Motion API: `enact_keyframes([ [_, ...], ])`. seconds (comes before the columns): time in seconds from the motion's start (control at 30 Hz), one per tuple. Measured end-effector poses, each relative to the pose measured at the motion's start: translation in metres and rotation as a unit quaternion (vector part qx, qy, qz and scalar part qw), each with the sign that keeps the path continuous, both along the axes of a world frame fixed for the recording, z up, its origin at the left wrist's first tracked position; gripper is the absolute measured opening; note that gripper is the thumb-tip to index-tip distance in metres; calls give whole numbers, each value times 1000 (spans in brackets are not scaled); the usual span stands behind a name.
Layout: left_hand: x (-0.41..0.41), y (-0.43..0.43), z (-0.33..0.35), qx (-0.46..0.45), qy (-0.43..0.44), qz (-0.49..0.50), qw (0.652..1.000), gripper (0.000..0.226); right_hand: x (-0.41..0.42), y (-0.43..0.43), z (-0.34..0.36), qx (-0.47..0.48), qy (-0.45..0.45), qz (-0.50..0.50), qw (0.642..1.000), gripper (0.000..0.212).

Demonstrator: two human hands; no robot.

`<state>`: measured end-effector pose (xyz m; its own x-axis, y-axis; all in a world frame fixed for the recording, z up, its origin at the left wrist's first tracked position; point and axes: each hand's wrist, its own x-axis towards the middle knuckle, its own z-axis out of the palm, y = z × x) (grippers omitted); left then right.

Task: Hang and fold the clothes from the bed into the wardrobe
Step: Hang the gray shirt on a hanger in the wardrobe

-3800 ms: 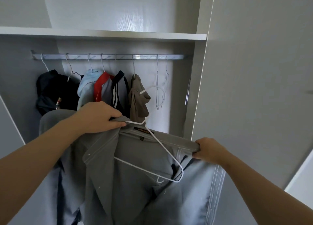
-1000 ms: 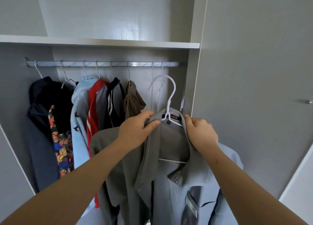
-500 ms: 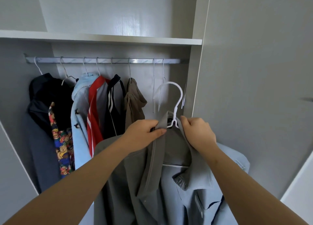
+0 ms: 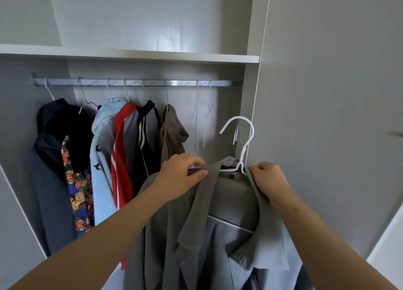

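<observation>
Shirt (image 4: pixel 231 198) shifted right (in left hand (image 4: pixel 181 176)).

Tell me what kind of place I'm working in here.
A built-in wardrobe, probably in a bedroom: a hanging rail under a shelf, garments hung along it, and a grey shirt on a white hanger.

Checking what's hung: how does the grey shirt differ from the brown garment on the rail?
The grey shirt is below the rail, its white hanger unhooked; the brown garment hangs from it. Left hand and right hand hold the grey shirt; the brown garment is unheld. Both are on hangers.
</observation>
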<state>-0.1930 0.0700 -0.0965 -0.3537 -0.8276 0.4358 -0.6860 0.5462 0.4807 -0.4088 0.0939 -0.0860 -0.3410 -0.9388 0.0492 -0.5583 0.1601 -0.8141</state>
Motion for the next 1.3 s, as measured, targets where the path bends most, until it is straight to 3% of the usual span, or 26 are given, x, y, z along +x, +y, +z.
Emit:
enact_keyframes([
  [0.13,-3,-6,-8,-2,106,72,992,18,-3,3,-2,72,-73,47,994,22],
  [0.27,-9,-9,-12,42,119,77,989,13,0,5,-9,101,-159,72,979,14],
  [0.57,-2,-30,-19,85,116,116,983,11,13,-12,-16,118,-292,73,946,23],
  [0.87,27,-77,-18,90,149,141,975,19,70,-64,-22,157,-340,111,920,20],
  [1.3,74,-245,10,43,73,133,987,23,132,-207,11,94,-394,88,910,20],
])
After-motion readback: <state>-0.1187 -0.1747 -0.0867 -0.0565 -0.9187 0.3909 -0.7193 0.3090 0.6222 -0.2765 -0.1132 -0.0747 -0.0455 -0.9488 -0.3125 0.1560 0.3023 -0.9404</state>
